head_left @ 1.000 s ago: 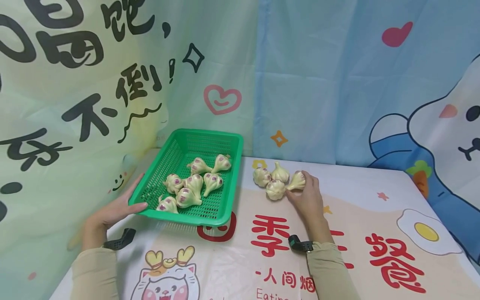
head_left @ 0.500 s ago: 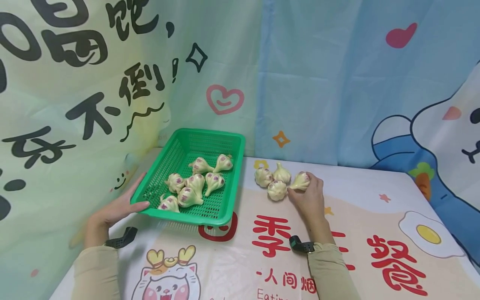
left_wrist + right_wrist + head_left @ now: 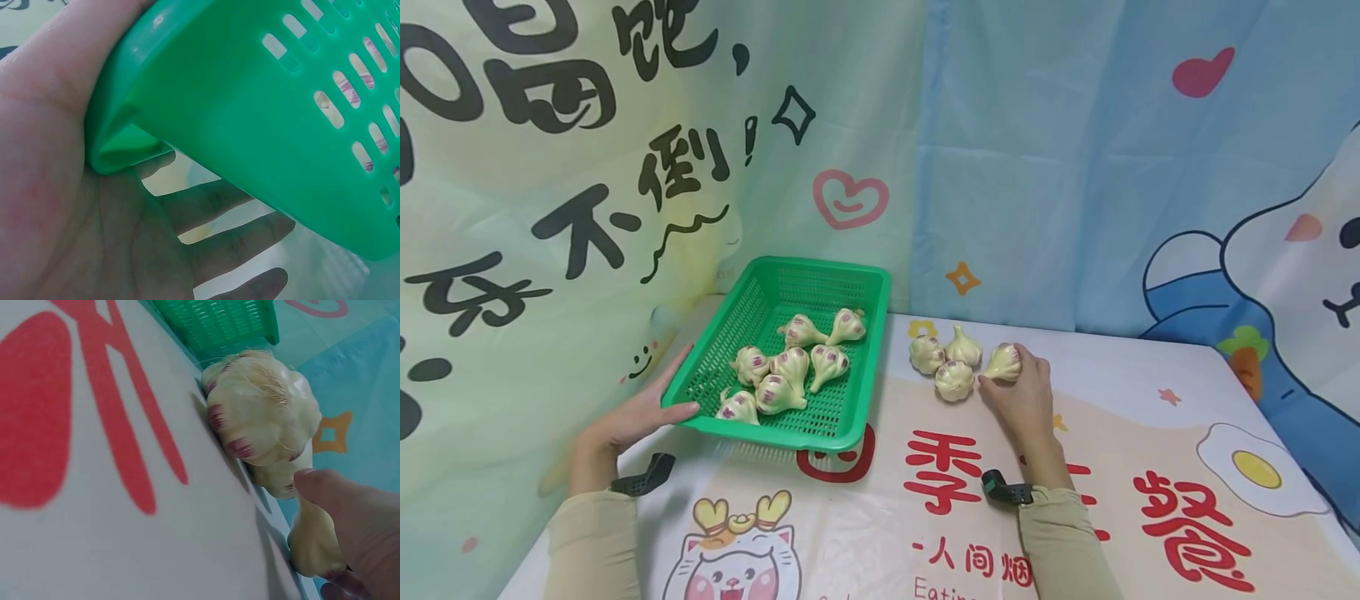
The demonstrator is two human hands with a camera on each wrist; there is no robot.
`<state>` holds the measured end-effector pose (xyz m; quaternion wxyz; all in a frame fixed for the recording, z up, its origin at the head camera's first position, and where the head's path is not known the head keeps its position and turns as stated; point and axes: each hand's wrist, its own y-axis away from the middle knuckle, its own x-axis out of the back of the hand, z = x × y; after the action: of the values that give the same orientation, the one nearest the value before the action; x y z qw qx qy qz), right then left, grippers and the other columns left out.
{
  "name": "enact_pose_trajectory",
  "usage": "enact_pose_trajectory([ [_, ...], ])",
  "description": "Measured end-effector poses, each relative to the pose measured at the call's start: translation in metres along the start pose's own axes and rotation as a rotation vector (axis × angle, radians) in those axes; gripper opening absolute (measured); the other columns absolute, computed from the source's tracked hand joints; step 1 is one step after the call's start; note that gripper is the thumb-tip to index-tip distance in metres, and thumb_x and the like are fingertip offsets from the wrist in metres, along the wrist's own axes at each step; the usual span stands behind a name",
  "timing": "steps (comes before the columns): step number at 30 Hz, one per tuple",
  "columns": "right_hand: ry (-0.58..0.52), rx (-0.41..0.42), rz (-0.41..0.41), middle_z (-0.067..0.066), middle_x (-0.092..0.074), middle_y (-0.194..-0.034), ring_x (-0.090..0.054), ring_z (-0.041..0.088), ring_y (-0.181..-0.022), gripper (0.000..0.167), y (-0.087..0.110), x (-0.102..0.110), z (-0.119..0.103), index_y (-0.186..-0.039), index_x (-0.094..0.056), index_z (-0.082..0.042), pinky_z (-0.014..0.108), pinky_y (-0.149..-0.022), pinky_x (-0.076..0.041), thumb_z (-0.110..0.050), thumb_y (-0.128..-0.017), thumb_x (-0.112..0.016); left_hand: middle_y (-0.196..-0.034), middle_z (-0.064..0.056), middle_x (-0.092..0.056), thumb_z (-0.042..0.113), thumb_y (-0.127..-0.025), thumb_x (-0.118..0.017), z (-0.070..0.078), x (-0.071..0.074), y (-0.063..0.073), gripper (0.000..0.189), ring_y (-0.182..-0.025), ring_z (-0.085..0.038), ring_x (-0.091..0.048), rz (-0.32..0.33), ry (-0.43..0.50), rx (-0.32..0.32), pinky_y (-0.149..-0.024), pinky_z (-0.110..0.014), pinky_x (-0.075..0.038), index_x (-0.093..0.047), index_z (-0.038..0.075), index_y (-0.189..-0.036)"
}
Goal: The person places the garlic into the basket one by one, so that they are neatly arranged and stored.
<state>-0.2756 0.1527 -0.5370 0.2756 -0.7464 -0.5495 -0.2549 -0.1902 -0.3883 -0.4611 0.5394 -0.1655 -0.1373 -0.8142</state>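
A green plastic basket (image 3: 865, 392) with slotted walls contains several garlic bulbs (image 3: 779, 394), white with purple streaks. At its left side my left hand (image 3: 638, 414) holds it. In the left wrist view the thumb lies over the rim while the other fingers (image 3: 237, 247) spread fairly straight beneath the basket. My right hand (image 3: 1021, 405) pinches a garlic bulb (image 3: 1003, 363) resting on its side on the table, the thumb (image 3: 325, 487) near its neck. Its other fingers are mostly hidden. Just left of that bulb sits a cluster of three garlic bulbs (image 3: 954, 381).
A printed cloth (image 3: 940, 467) with red characters and cartoon figures covers the table. Behind the table hangs a blue-green curtain (image 3: 1000, 208), and another printed panel (image 3: 550, 333) stands close along the left side.
The pinched garlic bulb has shifted slightly right, away from the other three, with my right hand. My left hand and the basket stay in place. The head view has swung slightly.
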Motion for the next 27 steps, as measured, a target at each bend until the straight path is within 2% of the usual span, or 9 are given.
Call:
enact_pose_trajectory([
  [12, -0.025, 0.001, 0.007, 0.023, -0.037, -0.144, -0.036, 0.038, -0.133, 0.089, -0.002, 0.01, 0.003, -0.147, -0.026, 0.0, 0.049, -0.109, -0.031, -0.033, -0.08, -0.074, -0.158, -0.014, 0.011, 0.015, -0.092, -0.059, 0.0, 0.0, -0.001, 0.092, -0.128, 0.001, -0.023, -0.004, 0.0, 0.01, -0.092, -0.007, -0.031, 0.008, 0.035, -0.152],
  [22, -0.053, 0.028, 0.014, 0.021, -0.038, -0.14, -0.038, 0.036, -0.129, 0.087, -0.001, 0.022, -0.01, -0.147, -0.026, 0.0, 0.049, -0.106, -0.035, -0.033, -0.082, -0.073, -0.158, -0.017, 0.009, 0.015, -0.092, -0.059, 0.001, 0.001, -0.002, 0.094, -0.127, 0.0, -0.027, -0.005, -0.008, -0.001, -0.092, -0.007, -0.032, 0.011, 0.025, -0.153],
  [27, -0.085, 0.08, 0.046, 0.021, -0.041, -0.137, -0.041, 0.035, -0.126, 0.084, 0.0, 0.025, -0.017, -0.144, -0.031, 0.001, 0.049, -0.104, -0.037, -0.031, -0.08, -0.075, -0.157, -0.019, 0.009, 0.013, -0.092, -0.059, 0.002, 0.001, -0.001, 0.094, -0.125, 0.002, -0.03, -0.013, 0.006, -0.007, -0.092, -0.008, -0.034, 0.012, 0.02, -0.153],
])
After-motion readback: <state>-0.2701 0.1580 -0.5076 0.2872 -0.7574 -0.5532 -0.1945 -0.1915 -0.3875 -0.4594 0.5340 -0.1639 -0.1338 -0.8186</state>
